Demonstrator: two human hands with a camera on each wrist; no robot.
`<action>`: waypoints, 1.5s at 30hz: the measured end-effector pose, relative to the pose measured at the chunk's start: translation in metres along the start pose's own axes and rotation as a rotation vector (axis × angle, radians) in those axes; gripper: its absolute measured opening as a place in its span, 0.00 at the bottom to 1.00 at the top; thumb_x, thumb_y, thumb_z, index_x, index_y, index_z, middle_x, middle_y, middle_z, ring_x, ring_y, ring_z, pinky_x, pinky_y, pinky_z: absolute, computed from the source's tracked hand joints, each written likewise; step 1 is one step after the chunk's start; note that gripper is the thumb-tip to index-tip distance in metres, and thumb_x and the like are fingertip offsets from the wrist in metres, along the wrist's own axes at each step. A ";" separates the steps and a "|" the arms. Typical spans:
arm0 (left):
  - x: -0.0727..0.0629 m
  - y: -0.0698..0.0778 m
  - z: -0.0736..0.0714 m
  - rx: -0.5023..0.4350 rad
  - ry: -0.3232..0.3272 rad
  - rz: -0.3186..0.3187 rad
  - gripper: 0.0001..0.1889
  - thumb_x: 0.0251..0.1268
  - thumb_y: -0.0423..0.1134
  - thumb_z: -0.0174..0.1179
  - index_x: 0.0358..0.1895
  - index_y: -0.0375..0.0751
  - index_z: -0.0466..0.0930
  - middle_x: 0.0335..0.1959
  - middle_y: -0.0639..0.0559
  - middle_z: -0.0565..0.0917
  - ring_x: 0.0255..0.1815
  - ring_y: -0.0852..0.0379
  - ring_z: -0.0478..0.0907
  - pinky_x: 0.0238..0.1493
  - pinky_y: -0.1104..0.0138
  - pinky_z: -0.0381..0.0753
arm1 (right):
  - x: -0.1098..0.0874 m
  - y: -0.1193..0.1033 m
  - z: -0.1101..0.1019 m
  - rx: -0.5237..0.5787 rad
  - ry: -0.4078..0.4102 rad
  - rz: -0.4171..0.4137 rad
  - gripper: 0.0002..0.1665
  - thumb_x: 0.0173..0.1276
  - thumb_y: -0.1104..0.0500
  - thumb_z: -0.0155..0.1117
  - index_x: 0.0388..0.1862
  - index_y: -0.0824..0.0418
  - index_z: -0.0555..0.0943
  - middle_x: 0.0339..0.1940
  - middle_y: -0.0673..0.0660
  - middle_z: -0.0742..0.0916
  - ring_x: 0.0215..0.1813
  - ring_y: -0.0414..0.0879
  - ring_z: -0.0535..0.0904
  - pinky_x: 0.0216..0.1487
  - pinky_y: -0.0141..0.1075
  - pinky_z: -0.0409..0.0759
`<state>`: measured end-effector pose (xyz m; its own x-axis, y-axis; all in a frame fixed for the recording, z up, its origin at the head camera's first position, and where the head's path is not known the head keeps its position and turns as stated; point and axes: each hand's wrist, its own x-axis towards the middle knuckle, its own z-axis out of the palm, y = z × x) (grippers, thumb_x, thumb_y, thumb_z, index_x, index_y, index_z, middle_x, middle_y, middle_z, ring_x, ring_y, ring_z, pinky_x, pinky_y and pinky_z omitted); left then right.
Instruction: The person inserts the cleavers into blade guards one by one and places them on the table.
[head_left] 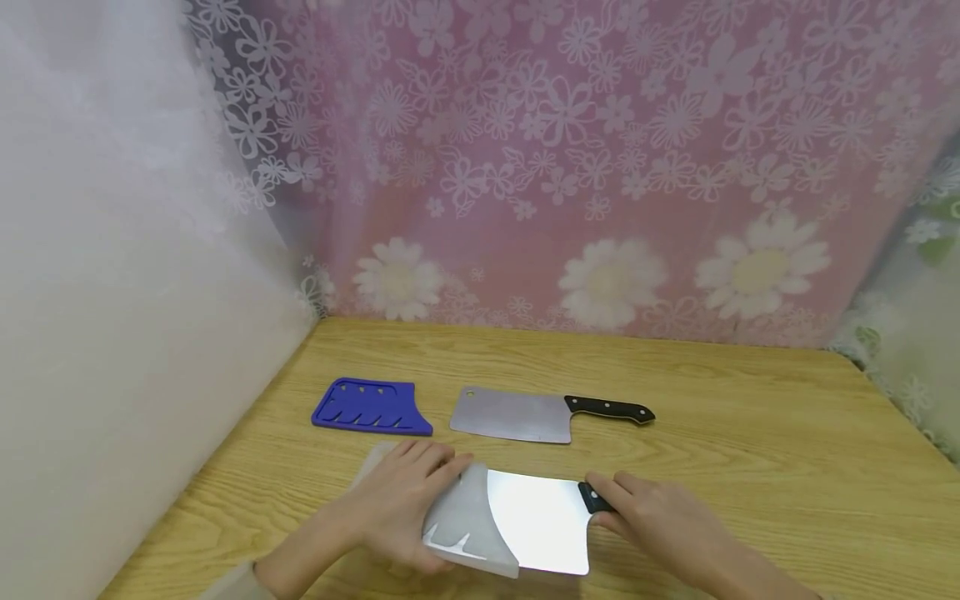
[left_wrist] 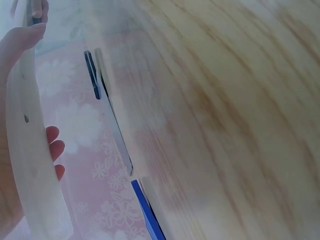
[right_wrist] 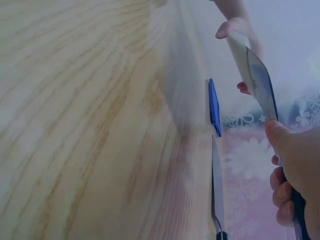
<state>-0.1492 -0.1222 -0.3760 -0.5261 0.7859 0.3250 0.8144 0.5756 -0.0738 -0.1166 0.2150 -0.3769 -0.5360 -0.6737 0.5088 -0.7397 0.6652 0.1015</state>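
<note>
My left hand (head_left: 401,504) grips a translucent white blade cover (head_left: 468,525) across its width, thumb on one face and fingertips (left_wrist: 56,150) round the edge. My right hand (head_left: 660,521) holds the black handle of a cleaver (head_left: 540,521), fingers wrapped round it in the right wrist view. The far half of the cleaver's bright blade sits inside the cover; the half nearer the handle shows bare. Both are held up above the wooden table, tilted toward the head camera.
Behind the hands, a second cleaver (head_left: 513,414) with a black riveted handle lies flat on the table (head_left: 750,417). A blue blade cover (head_left: 372,407) lies to its left. A pink flowered curtain (head_left: 525,167) hangs along the back edge, and a white sheet (head_left: 135,250) borders the left side.
</note>
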 end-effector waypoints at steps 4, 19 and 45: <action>0.002 0.000 0.000 0.016 0.005 -0.004 0.56 0.22 0.72 0.65 0.64 0.46 0.64 0.48 0.54 0.71 0.51 0.56 0.67 0.54 0.58 0.66 | 0.003 0.001 0.001 -0.004 0.001 -0.007 0.21 0.62 0.44 0.59 0.45 0.58 0.75 0.22 0.44 0.73 0.18 0.29 0.58 0.16 0.20 0.59; 0.017 0.009 0.005 0.020 -0.022 -0.032 0.55 0.27 0.74 0.62 0.65 0.46 0.64 0.49 0.53 0.71 0.50 0.56 0.68 0.52 0.58 0.66 | 0.020 -0.005 0.007 -0.036 -0.034 0.024 0.22 0.53 0.49 0.69 0.44 0.57 0.75 0.22 0.45 0.74 0.18 0.31 0.61 0.15 0.22 0.60; 0.033 0.012 0.015 0.093 -0.033 -0.048 0.55 0.26 0.74 0.61 0.64 0.44 0.64 0.48 0.52 0.71 0.52 0.54 0.68 0.54 0.58 0.65 | 0.031 -0.012 0.019 -0.088 -0.091 0.104 0.22 0.53 0.48 0.69 0.42 0.57 0.74 0.21 0.49 0.75 0.15 0.38 0.68 0.12 0.28 0.62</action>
<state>-0.1607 -0.0860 -0.3798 -0.5732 0.7630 0.2989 0.7626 0.6302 -0.1461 -0.1320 0.1800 -0.3781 -0.6456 -0.6234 0.4410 -0.6421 0.7558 0.1284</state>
